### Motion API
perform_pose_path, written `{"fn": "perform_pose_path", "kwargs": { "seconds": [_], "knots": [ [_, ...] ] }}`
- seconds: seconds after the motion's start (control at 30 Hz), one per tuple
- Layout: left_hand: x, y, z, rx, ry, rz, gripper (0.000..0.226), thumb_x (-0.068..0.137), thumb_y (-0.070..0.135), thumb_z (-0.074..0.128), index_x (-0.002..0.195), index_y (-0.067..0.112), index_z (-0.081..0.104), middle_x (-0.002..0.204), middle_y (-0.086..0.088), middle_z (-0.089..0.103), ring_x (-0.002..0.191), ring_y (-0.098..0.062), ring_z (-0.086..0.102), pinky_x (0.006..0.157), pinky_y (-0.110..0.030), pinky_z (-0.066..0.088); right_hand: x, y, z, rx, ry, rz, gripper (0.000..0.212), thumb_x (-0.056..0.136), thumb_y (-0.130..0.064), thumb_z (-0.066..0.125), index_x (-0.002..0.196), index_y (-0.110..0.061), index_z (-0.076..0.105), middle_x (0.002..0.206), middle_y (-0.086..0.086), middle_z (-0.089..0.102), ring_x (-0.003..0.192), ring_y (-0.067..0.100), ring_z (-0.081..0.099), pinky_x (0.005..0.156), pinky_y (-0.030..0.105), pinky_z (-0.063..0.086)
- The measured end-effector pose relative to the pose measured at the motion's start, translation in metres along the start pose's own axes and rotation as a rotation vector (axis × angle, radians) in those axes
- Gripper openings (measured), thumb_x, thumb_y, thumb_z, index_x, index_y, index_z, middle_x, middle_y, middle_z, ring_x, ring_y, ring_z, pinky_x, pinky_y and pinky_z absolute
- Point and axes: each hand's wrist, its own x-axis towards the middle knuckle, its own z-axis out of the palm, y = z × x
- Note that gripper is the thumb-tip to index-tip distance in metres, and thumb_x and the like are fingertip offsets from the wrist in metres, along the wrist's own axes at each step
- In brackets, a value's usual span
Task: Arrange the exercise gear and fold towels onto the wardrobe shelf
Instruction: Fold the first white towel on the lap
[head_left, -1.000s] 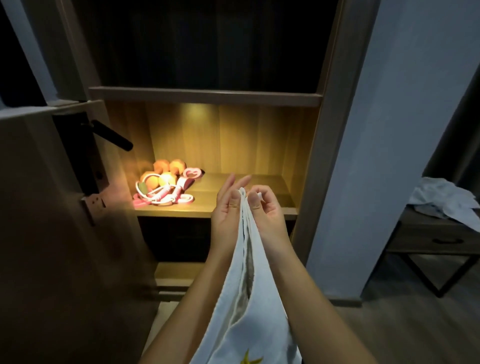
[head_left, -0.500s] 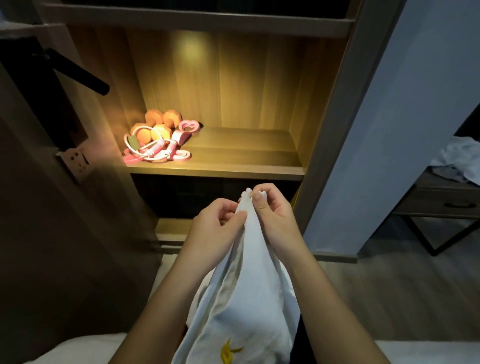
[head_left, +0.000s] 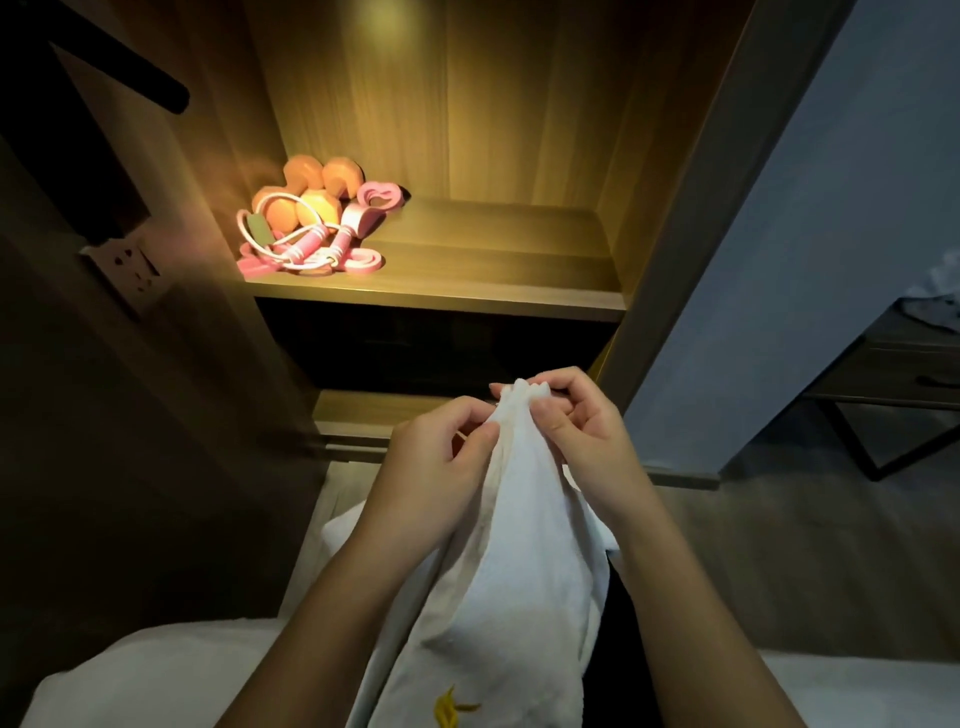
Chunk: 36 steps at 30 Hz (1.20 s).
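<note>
L grip (head_left: 436, 467) is pinching the bunched top edge of the white towel (head_left: 519, 571) btwn thumb & curled fingers. R grip (head_left: 582, 436) is pinching the same edge just beside it from the other side, so both are closing on the cloth w/ knuckles nearly touching.

Towel is hanging down from both grips toward the person, folded lengthwise, w/ a yellow stitched mark (head_left: 452, 709) showing near the bottom. It's being held in front of & below the lit wardrobe shelf (head_left: 493, 260), not lying on it.

Exercise gear is sitting bunched at the shelf's left end. Orange dumbbells (head_left: 311, 192) are lying at the back. A pink jump rope (head_left: 311, 244) is coiling in front of them, handles pointing to the front. A pink band (head_left: 363, 260) is lying by the front edge, and a pink heart-shaped piece (head_left: 382, 195) is sitting just right of the dumbbells.

A wall socket (head_left: 127, 265) is showing on the dark panel at left, w/ a black handle (head_left: 130, 78) above it. White bedding (head_left: 130, 675) is lying under the forearms. At far right a dark surface (head_left: 909, 364) is carrying a white cloth (head_left: 935, 306).
</note>
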Motion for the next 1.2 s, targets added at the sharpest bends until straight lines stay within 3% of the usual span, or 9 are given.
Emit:
{"fn": "perform_pose_path", "kwargs": {
  "seconds": [0.13,0.27,0.33,0.43,0.57,0.7,0.93,1.1,1.2],
  "knots": [
    [0.001,0.000,0.004,0.084,0.014,0.050,0.021,0.098,0.029,0.054,0.110,0.021,0.070,0.095,0.012,0.070,0.085,-0.003,0.064,0.078,-0.031,0.057,0.001,0.003,-0.001,0.004,-0.057,-0.026,0.017,0.094,-0.034,0.060,0.111,-0.034,0.061,0.110,-0.005,0.067,0.102,0.018,0.066,0.082,0.034,0.058],
    [0.002,-0.002,0.004,0.282,0.018,0.124,0.027,0.098,0.034,0.050,0.117,0.023,0.066,0.105,0.009,0.069,0.093,-0.005,0.062,0.085,-0.031,0.054,0.001,0.004,-0.003,-0.031,-0.137,-0.017,0.028,0.094,-0.037,0.056,0.120,-0.043,0.064,0.116,-0.015,0.067,0.108,0.009,0.063,0.082,0.021,0.054],
    [0.004,-0.005,0.002,0.366,0.012,0.141,0.026,0.098,0.035,0.051,0.119,0.025,0.064,0.106,0.009,0.068,0.093,-0.007,0.061,0.084,-0.032,0.054,0.001,0.005,-0.005,-0.043,-0.170,0.000,0.031,0.094,-0.035,0.055,0.124,-0.041,0.062,0.119,-0.019,0.066,0.111,0.005,0.062,0.084,0.017,0.052],
    [0.006,-0.007,0.003,0.417,0.000,0.144,0.028,0.097,0.036,0.051,0.122,0.026,0.061,0.108,0.008,0.067,0.093,-0.009,0.062,0.082,-0.032,0.054,0.002,0.007,-0.007,-0.054,-0.193,0.013,0.033,0.097,-0.030,0.054,0.128,-0.037,0.060,0.123,-0.023,0.063,0.113,0.002,0.060,0.088,0.016,0.050],
    [0.006,-0.009,0.007,0.440,-0.009,0.162,0.030,0.099,0.041,0.042,0.122,0.028,0.057,0.103,0.012,0.065,0.086,-0.005,0.060,0.074,-0.022,0.050,0.003,0.008,-0.007,-0.061,-0.185,0.002,0.035,0.093,-0.038,0.054,0.128,-0.041,0.058,0.122,-0.027,0.063,0.112,0.000,0.060,0.087,0.014,0.050],
    [0.007,-0.011,0.006,0.491,-0.035,0.165,0.029,0.099,0.043,0.039,0.120,0.029,0.053,0.102,0.013,0.062,0.083,-0.007,0.060,0.072,-0.028,0.052,0.003,0.010,-0.007,-0.079,-0.191,-0.014,0.033,0.095,-0.032,0.054,0.126,-0.041,0.059,0.118,-0.028,0.064,0.110,0.000,0.061,0.085,0.014,0.051],
    [0.005,-0.014,-0.004,0.464,-0.059,0.202,0.020,0.094,0.035,0.058,0.114,0.032,0.055,0.105,0.018,0.056,0.089,-0.002,0.055,0.073,-0.022,0.052,0.014,0.015,-0.024,-0.205,-0.202,0.065,0.024,0.096,-0.026,0.059,0.118,-0.033,0.063,0.105,-0.017,0.066,0.101,0.005,0.064,0.083,0.021,0.056],
    [-0.022,-0.020,-0.031,0.468,-0.294,0.333,0.010,0.091,0.027,0.065,0.100,0.024,0.068,0.097,0.015,0.060,0.093,-0.004,0.054,0.078,-0.029,0.049,0.016,0.040,-0.034,-0.271,-0.120,0.159,0.015,0.098,-0.026,0.056,0.110,-0.033,0.059,0.103,-0.013,0.064,0.093,0.003,0.063,0.081,0.023,0.053],
    [-0.047,-0.022,-0.050,0.467,-0.457,0.258,0.017,0.089,0.043,0.063,0.102,0.032,0.068,0.092,0.019,0.062,0.088,-0.002,0.059,0.076,-0.028,0.051,0.008,0.059,-0.037,-0.242,-0.034,0.182,0.015,0.098,-0.026,0.055,0.109,-0.035,0.059,0.102,-0.014,0.065,0.092,0.002,0.063,0.077,0.020,0.049]
  ]
}}
